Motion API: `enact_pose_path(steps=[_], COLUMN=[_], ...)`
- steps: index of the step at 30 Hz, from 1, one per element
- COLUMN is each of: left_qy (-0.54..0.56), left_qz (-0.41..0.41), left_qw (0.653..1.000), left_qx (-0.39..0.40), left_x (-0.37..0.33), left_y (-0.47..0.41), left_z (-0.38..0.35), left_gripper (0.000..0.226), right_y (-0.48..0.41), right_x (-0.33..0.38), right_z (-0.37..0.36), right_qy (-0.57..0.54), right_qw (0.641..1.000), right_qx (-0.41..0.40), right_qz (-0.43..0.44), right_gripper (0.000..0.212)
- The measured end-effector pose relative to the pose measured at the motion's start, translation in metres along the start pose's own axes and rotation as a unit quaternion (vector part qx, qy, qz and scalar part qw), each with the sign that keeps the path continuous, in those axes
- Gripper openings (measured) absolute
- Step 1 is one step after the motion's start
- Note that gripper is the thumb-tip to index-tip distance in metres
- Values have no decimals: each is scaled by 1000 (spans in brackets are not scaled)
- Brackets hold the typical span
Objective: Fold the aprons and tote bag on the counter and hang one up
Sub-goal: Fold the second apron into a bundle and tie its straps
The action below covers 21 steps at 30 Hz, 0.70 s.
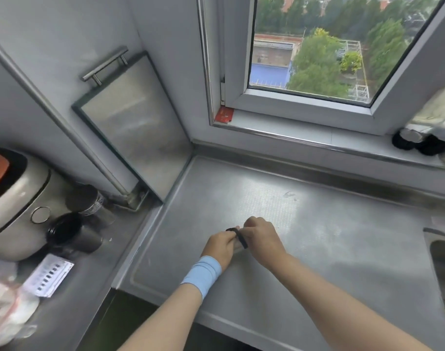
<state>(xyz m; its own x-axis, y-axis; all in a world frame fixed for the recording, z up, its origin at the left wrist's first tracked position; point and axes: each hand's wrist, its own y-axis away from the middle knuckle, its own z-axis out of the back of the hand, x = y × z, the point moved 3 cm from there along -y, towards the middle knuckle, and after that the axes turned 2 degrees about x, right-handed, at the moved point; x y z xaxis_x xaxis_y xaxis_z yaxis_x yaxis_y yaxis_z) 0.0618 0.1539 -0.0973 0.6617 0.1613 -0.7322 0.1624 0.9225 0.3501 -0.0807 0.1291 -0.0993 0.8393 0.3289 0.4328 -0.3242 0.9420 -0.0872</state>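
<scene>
Both hands' fingers [237, 230] pinch thin black band [241, 238] (looped) above dimpled steel counter [330, 224].

Pretty much everything is grey steel here: the bench [317, 236] is dull silver with a fine dotted grid pattern catching the light in the middle of the frame. The wristband [203, 273] at lower centre is light blue, the little band [240, 236] above it is black. Far left, the cooker [16, 198] is silver with an orange and black top. Small red card [224, 114] on the white window sill.
</scene>
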Motion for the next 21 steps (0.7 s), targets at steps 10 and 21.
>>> enact_pose_path(steps=[10, 21], left_qy=[-43, -50], left_qz=[7, -39], left_qw=[998, 990], left_qx=[-34, -127], left_x=[18, 22], left_y=[-8, -5], left_z=[-16, -25], left_gripper=[16, 11], right_y=[34, 33], right_x=[-7, -8], right_z=[-19, -30], right_qy=[-125, -176], right_qw=[990, 968], right_qx=[29, 25], right_qz=[-53, -179], right_gripper=[9, 12])
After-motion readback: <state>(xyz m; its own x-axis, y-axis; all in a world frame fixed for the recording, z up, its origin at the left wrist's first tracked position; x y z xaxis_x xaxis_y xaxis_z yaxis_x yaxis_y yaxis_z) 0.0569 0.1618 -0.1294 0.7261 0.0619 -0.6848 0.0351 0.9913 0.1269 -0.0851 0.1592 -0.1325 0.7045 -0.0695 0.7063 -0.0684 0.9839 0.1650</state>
